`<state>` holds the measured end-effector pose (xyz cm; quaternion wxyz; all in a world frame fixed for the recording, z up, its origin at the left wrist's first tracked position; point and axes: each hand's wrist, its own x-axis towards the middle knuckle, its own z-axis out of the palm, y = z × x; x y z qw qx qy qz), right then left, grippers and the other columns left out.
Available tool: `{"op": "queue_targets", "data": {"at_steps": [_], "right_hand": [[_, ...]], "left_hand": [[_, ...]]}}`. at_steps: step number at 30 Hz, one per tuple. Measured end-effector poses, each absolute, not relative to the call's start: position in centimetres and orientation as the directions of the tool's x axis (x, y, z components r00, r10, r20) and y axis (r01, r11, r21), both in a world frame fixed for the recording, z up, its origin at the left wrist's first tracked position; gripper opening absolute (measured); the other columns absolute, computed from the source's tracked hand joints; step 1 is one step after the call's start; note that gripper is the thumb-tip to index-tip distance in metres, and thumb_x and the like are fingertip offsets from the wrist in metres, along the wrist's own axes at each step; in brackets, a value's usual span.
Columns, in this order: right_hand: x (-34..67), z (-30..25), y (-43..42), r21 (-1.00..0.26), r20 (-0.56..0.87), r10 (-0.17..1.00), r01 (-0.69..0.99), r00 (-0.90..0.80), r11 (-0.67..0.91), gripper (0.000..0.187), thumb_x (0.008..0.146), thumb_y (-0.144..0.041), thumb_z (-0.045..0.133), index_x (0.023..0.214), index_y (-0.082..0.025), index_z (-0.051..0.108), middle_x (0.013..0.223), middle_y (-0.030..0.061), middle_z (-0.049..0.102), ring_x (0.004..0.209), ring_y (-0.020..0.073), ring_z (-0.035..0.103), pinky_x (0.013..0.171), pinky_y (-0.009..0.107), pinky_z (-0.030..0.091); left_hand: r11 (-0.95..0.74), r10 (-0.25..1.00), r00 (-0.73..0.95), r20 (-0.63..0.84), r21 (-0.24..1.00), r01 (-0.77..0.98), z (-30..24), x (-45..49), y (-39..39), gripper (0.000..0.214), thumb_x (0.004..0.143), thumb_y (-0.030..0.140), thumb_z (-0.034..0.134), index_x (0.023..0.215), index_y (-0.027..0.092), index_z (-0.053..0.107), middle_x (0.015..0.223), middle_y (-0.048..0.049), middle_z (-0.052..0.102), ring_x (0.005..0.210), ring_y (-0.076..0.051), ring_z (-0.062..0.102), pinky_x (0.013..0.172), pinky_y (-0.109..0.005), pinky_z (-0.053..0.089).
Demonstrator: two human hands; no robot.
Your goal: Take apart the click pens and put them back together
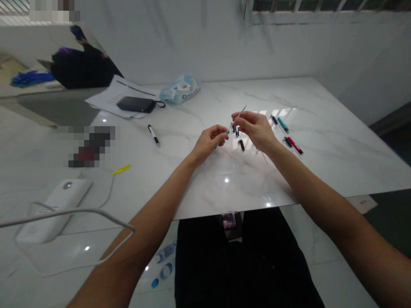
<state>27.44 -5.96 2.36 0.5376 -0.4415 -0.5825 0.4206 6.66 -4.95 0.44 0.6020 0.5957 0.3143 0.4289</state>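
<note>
Over a marble bench point(324, 162), the right hand's fingers point(240, 114) pinch a slim pen refill point(243, 110), slanting down toward the teal pen barrel point(227, 133) the left hand's fingers point(221, 132) clench.

The left hand point(210, 143) and right hand point(255, 130) hide most of the thin metal rod point(243, 110) between them, and its details are too small to tell. Pixelation blurs a dark object point(91, 147) on the marble table point(337, 141), and the picture's top edge cuts off the barred window point(321, 5).
</note>
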Motion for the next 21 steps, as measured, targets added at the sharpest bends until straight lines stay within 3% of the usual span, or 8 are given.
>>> {"op": "queue_targets", "data": {"at_steps": [4, 8, 13, 18, 21], "right_hand": [[27.8, 3.1, -6.0, -0.943, 0.312, 0.950, 0.128, 0.027, 0.306, 0.036, 0.094, -0.054, 0.076, 0.113, -0.024, 0.083, 0.103, 0.0048, 0.078, 0.094, 0.0169, 0.073, 0.083, 0.031, 0.059], [27.3, 3.0, -6.8, -0.867, 0.377, 0.923, 0.324, -0.071, 0.379, 0.029, 0.095, -0.045, 0.076, 0.106, -0.020, 0.085, 0.095, 0.0056, 0.081, 0.085, 0.0180, 0.071, 0.080, 0.034, 0.057], [26.5, 2.1, -7.5, -0.752, 0.345, 0.907, 0.507, -0.243, 0.422, 0.020, 0.097, -0.036, 0.074, 0.099, -0.020, 0.087, 0.088, 0.0045, 0.081, 0.078, 0.0172, 0.069, 0.079, 0.034, 0.054], [26.5, 2.1, -7.6, -0.709, 0.309, 0.902, 0.558, -0.303, 0.431, 0.020, 0.098, -0.035, 0.073, 0.096, -0.020, 0.086, 0.084, 0.0039, 0.079, 0.076, 0.0169, 0.067, 0.078, 0.034, 0.053], [26.8, 2.7, -7.8, -0.707, 0.262, 0.921, 0.592, -0.287, 0.386, 0.017, 0.095, -0.034, 0.077, 0.101, -0.021, 0.086, 0.085, 0.0040, 0.080, 0.077, 0.0177, 0.069, 0.080, 0.036, 0.054]], "left_hand": [[-0.043, 0.924, 0.369, 0.099, 0.987, -0.156, 0.6, 6.4, -4.5, 0.015, 0.088, 0.030, 0.077, 0.096, 0.018, 0.072, 0.079, 0.0026, 0.061, 0.057, -0.005, 0.045, 0.053, -0.020, 0.034], [-0.090, 0.940, 0.310, 0.138, 0.982, -0.164, 0.8, 6.2, -4.4, 0.025, 0.084, 0.038, 0.086, 0.100, 0.021, 0.074, 0.077, 0.0039, 0.058, 0.053, -0.004, 0.038, 0.050, -0.021, 0.030], [-0.130, 0.933, 0.316, 0.172, 0.980, -0.149, 0.8, 6.2, -4.5, 0.041, 0.076, 0.050, 0.095, 0.099, 0.021, 0.078, 0.080, -0.0005, 0.070, 0.056, -0.006, 0.045, 0.052, -0.023, 0.034], [-0.163, 0.934, 0.302, 0.189, 0.981, -0.108, 0.7, 6.4, -4.5, 0.041, 0.075, 0.054, 0.093, 0.087, 0.019, 0.076, 0.074, -0.0018, 0.070, 0.057, -0.007, 0.048, 0.053, -0.023, 0.036], [-0.160, 0.962, 0.199, 0.184, 0.978, -0.133, 0.8, 6.2, -4.2, 0.035, 0.078, 0.049, 0.090, 0.086, 0.020, 0.074, 0.077, -0.0012, 0.070, 0.056, -0.006, 0.046, 0.051, -0.022, 0.035]]}}
